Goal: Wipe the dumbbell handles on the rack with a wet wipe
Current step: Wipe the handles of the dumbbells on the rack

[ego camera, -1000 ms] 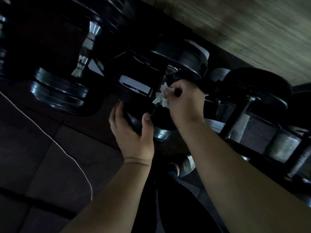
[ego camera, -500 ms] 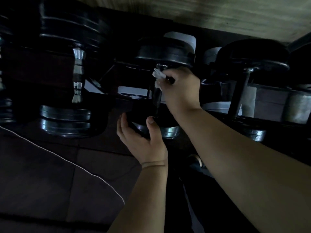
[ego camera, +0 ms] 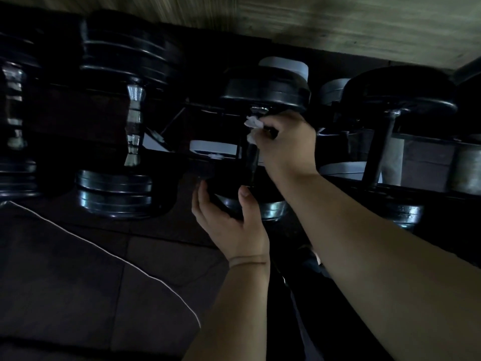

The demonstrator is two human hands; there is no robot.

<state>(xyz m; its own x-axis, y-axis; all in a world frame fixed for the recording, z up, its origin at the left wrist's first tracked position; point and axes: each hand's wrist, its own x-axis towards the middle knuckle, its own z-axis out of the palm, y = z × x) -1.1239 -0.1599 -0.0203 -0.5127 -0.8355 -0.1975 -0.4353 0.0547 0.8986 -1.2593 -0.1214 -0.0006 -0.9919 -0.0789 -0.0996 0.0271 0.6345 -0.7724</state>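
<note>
My right grip (ego camera: pixel 286 144) pinches the wet wipe (ego camera: pixel 252 123) against the far end of the handle (ego camera: pixel 252 162) of the middle dumbbell (ego camera: pixel 265 93). My left grip (ego camera: pixel 231 222) is curled around the near head (ego camera: pixel 273 208) of this dumbbell. If the left one loosens, I think the dumbbell may roll and the small wipe may slip from my fingers
</note>
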